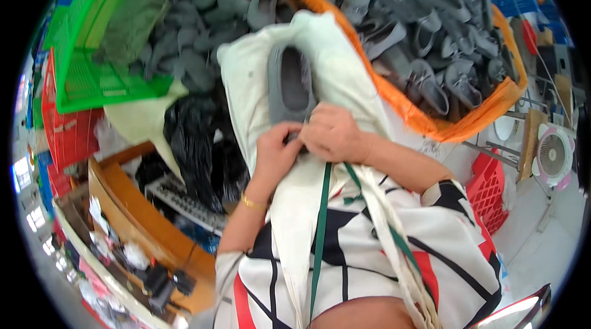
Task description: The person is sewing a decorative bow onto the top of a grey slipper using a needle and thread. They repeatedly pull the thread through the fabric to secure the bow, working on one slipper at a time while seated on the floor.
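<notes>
A grey slipper upper (289,83) lies on a cream cloth (341,70) spread over my lap. My left hand (276,150) and my right hand (332,133) meet at the near end of the grey piece, both with fingers curled on it. A gold bracelet sits on my left wrist. A green strap (320,230) hangs down my front over a patterned white, black and red garment.
An orange-lined bin (431,121) full of grey slipper uppers stands ahead right. More grey pieces (203,15) pile ahead left beside a green plastic crate (92,52) and red crates. Black bags (197,144), a wooden bench (141,218), a small fan (554,155) and a red basket (486,190) surround me.
</notes>
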